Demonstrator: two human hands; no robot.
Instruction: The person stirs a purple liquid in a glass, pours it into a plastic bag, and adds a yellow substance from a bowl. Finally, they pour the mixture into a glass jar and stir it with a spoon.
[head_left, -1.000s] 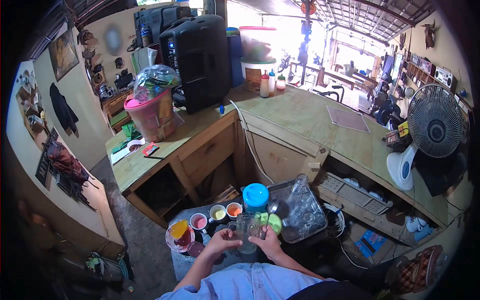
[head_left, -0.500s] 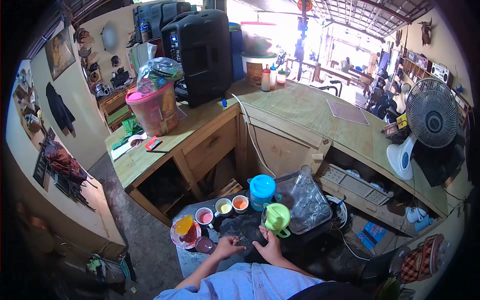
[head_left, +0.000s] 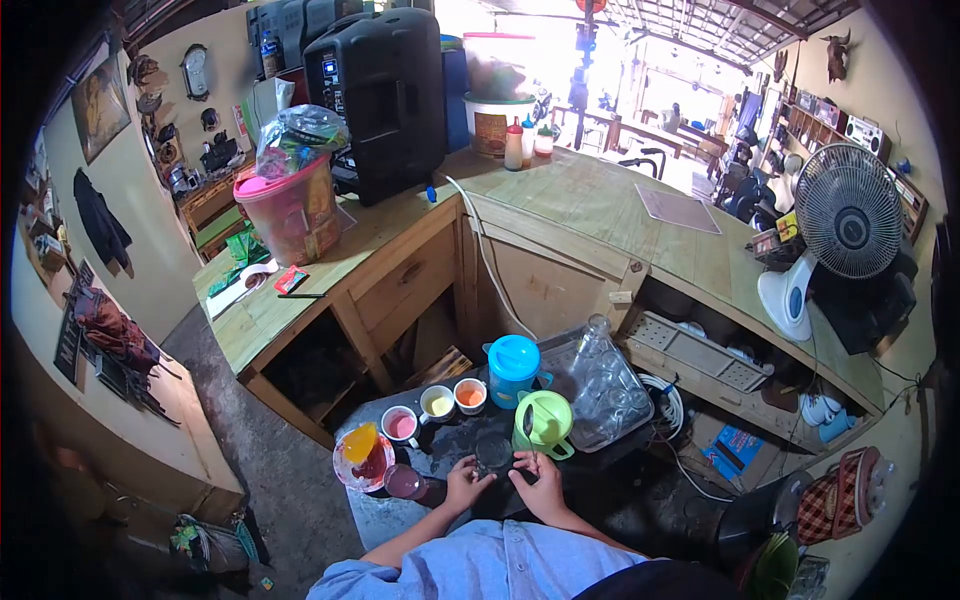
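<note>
Clear glass (head_left: 493, 450) stood on dark worktop (head_left: 441, 449), just beside green jug (head_left: 547, 418), left hand (head_left: 466, 482) and right hand (head_left: 541, 487) curled round its base, coloured cups (head_left: 470, 394) and blue-lidded jug (head_left: 514, 366) beyond

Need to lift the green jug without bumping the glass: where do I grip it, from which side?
Grip the green jug by its loop handle, apparently on its near right side. Come from there with the right hand, fingers through the loop; the jug stands upright, and the glass crowds its left.
</note>
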